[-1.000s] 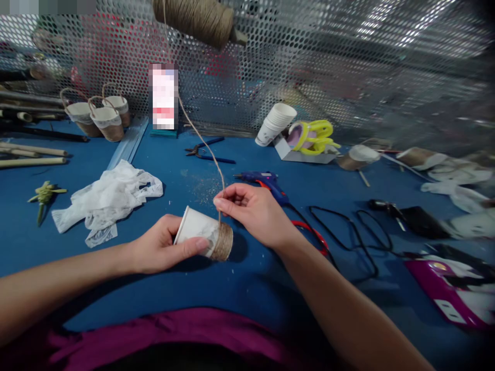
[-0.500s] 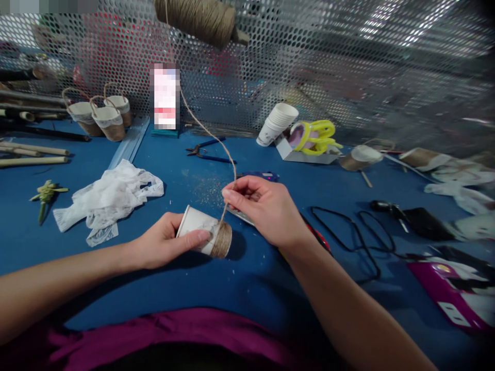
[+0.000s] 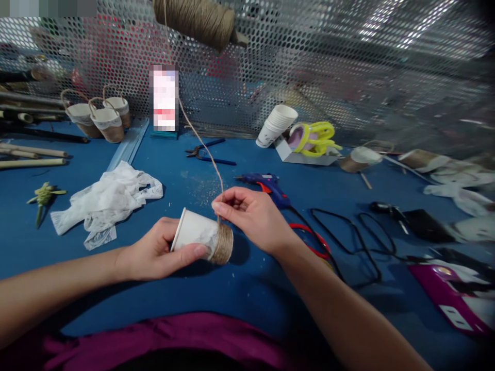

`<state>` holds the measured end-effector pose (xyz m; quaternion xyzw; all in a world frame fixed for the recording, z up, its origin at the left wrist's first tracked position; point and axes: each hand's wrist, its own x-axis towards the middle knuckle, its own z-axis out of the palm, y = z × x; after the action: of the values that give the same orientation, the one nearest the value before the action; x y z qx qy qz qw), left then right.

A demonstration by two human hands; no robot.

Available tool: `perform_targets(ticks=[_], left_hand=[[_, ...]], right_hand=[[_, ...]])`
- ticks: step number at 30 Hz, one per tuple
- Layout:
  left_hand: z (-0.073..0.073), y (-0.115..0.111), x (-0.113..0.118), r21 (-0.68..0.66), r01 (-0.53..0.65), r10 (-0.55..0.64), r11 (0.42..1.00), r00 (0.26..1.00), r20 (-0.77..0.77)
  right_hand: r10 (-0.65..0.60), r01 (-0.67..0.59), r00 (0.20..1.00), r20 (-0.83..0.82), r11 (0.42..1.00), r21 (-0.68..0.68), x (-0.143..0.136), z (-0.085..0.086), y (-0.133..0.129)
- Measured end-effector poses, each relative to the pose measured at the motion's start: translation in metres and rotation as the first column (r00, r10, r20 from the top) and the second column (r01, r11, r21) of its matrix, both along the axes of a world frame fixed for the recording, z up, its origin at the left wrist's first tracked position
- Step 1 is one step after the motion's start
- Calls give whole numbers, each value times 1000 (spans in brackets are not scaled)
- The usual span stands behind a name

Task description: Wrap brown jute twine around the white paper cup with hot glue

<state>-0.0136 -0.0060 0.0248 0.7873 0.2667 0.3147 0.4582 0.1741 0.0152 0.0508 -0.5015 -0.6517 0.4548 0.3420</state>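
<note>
My left hand (image 3: 162,250) grips a white paper cup (image 3: 192,233) lying on its side, its open end toward the left. Twine is wound in several rows round the cup's base end. Between thumb and fingertips, my right hand (image 3: 251,216) pinches the twine (image 3: 211,154) just above the wound part. From there the strand runs up to a large spool of twine (image 3: 197,20) mounted at the mesh panel. A blue glue gun (image 3: 266,184) lies behind my right hand, and scissors with red handles (image 3: 309,239) are partly hidden under my right wrist.
White lace (image 3: 116,198) lies crumpled at the left, near small twine-wrapped baskets (image 3: 108,126). Dark-blue pliers (image 3: 204,152), stacked paper cups (image 3: 276,126) and a box with yellow ribbon (image 3: 315,139) stand farther back. A black cord (image 3: 359,232) loops across the right side.
My right hand has moved left and slightly down with the twine, uncovering the glue gun. The cup has turned a little in my left hand.
</note>
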Motion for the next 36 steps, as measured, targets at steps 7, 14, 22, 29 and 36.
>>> perform_targets(ticks=[7,14,22,29,36], left_hand=[[3,1,0,125,-9,5,992,999,34],[3,3,0,201,11,-18,980,999,31],[-3,2,0,-141,-78,92,987,991,95],[-6,12,12,-767,-97,472,635,834,285],[-1,15,15,-843,-70,562,534,774,292]], right_hand=[[22,-22,1000,14,999,-28,-3,-1,0],[50,-49,999,7,997,-62,-4,1,-1],[-11,17,997,72,997,-79,0,-6,5],[-52,43,987,153,997,56,4,5,-1],[-29,8,965,262,997,79,-9,4,-14]])
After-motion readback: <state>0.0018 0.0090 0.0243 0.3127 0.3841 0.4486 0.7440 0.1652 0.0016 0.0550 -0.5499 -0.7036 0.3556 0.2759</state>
